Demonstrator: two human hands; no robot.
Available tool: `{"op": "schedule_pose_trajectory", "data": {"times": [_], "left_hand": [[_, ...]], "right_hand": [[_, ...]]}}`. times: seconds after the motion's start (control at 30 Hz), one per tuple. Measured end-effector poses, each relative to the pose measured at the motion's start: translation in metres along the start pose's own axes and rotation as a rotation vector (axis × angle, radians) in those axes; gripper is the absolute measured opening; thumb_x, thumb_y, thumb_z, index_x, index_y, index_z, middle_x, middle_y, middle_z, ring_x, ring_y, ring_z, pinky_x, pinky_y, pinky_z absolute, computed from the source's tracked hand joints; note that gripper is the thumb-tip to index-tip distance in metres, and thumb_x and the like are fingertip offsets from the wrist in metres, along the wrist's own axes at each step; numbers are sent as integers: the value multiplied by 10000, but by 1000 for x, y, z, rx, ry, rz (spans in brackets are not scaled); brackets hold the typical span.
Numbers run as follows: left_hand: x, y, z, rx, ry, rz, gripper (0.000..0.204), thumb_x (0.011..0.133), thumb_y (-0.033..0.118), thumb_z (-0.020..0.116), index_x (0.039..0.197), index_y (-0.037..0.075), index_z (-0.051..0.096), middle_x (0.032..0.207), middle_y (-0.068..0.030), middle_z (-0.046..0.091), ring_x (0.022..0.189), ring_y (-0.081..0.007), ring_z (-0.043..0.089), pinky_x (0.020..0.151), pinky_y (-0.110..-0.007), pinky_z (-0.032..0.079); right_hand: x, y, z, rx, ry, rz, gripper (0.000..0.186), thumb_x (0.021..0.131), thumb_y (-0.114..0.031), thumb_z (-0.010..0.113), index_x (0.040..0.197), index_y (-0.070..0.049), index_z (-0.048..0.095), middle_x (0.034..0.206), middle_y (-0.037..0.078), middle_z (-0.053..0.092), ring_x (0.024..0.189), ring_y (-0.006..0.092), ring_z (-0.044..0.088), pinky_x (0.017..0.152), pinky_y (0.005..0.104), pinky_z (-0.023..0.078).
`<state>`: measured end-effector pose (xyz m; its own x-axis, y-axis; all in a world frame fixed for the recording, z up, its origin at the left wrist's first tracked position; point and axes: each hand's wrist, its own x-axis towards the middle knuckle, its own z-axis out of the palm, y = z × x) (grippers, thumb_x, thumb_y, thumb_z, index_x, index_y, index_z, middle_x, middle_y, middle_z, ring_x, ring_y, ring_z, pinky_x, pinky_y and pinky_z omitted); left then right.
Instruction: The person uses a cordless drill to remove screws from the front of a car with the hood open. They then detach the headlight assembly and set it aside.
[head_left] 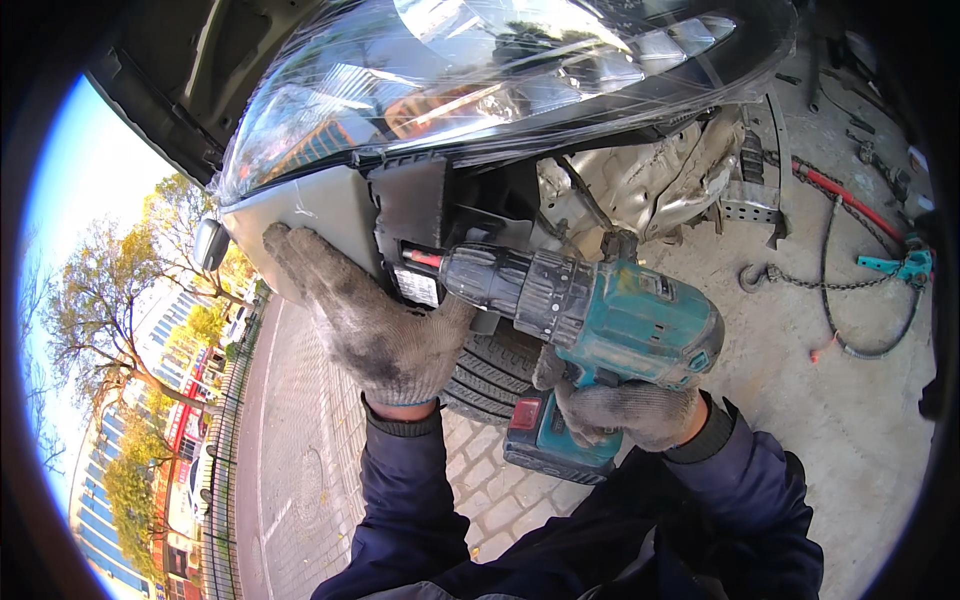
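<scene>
My right hand (630, 408), in a grey work glove, is wrapped round the grip of a teal and black cordless drill (640, 320). The drill points left, and its red-tipped bit (422, 258) meets the black plastic bracket (410, 205) below the headlight. My left hand (375, 320), also gloved, lies with fingers stretched along the pale fender panel (310, 215). Its thumb side is close under the drill's chuck. Above both hands is the headlight (480, 90), covered in clear film. Whether the bit sits on a screw is hidden.
A tyre (490, 375) shows under the drill. Bent bare metal (650, 185) is exposed right of the bracket. On the concrete floor lie a chain with a hook (755, 278), a black hose (868, 352) and a red bar (850, 195). A fence (225, 470) runs along the left.
</scene>
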<state>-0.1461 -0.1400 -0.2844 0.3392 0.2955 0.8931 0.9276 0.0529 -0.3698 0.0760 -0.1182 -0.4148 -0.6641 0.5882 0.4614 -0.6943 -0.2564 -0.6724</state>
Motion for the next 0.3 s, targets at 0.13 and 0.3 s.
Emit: {"op": "schedule_pose_trajectory", "data": {"times": [0.13,0.3], "left_hand": [[0,7,-1,-53,31,-36,1350,774,645,879,1679,-62,170,1668,-454,231,1555,-615,268,1254,-640,302],[-7,8,-4,-34,7,-69,1437,743,676,899,1696,-34,90,1689,-453,165,1578,-583,249,1224,-696,319]], "right_hand": [[0,-13,3,76,6,24,391,883,-50,764,1251,42,672,780,83,666,583,141,598,554,299,517],[-30,-2,-4,75,47,-78,536,787,-82,802,1282,46,643,807,157,674,568,237,617,538,376,545]]}}
